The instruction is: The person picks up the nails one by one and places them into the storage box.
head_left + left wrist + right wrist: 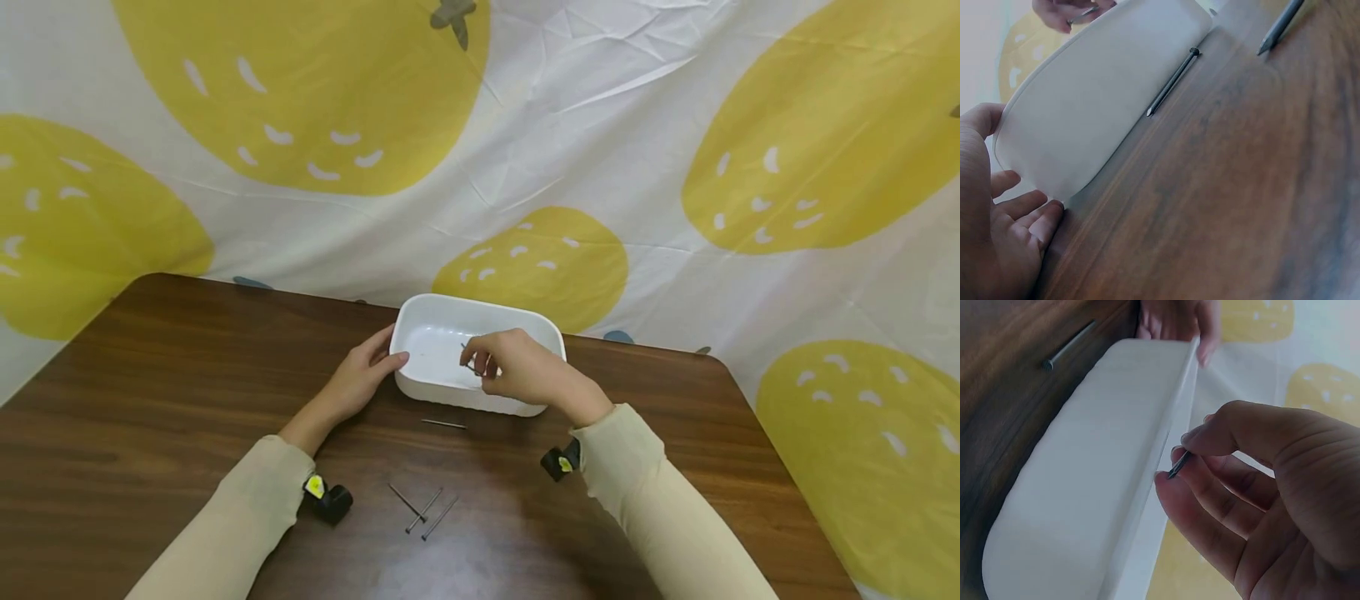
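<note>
The tub [442, 321] is plain white, inside and out. The table [150, 400] is dark brown wood with a streaked grain. The nails [423, 508] on it are dull grey metal. Behind the table hangs a white cloth [600, 125] printed with big yellow strawberries flecked with white seeds. Both sleeves [660, 500] are pale beige.

Bright, even head view, glare on table [480, 533] — wrist views dim, soft-focused

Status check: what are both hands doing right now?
Right hand pinches a nail over the white tub. Left hand holds the tub's end. Four nails on table, nothing blocking.
</note>
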`<state>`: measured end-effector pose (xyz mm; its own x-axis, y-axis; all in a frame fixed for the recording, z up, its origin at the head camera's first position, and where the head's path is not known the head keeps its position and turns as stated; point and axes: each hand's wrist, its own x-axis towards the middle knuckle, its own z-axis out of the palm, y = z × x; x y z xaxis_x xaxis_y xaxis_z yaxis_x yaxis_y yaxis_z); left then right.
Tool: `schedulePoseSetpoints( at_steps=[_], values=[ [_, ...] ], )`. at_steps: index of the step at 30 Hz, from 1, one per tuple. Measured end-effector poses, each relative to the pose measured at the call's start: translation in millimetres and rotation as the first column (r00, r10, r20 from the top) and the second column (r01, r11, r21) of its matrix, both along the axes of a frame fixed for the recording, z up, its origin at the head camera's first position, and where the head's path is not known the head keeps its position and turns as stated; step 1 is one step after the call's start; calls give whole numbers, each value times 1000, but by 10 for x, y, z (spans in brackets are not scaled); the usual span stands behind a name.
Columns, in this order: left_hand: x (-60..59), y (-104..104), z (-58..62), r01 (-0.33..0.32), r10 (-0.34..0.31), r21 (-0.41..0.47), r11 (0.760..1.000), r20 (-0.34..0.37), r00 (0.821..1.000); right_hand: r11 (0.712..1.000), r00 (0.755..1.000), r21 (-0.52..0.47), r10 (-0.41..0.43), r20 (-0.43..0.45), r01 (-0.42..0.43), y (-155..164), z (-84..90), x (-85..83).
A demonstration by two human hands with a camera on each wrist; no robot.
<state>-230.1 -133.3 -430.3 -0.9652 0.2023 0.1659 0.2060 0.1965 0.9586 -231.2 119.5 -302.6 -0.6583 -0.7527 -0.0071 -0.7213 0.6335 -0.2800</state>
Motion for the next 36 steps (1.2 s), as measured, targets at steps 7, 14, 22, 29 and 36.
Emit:
schedulePoseSetpoints(
  at_steps=[7, 14, 22, 29, 36],
  values=[
    [0, -13, 16, -6, 6, -2, 1000, 4, 1000, 1000, 999, -4, -24, 40, 24, -19, -47, -233],
    [-13, -12, 18, -6, 6, -6, 1000, 6, 1000, 994, 990, 45, -106, 88, 103, -15, -187, -458],
    [-14, -3, 18, -14, 14, -19, 1000, -1, 1000, 989, 986, 52, -146, 86, 141, 55, -351, -642],
    [-7, 17, 24, -16, 16, -11, 1000, 12, 1000, 981, 981, 105, -174, 86, 164, 64, -443, -690],
    [7, 0, 1, -14, 14, -11, 1000, 15, 1000, 971, 973, 147, -204, 106, 188, 35, -487, -728]
  ],
)
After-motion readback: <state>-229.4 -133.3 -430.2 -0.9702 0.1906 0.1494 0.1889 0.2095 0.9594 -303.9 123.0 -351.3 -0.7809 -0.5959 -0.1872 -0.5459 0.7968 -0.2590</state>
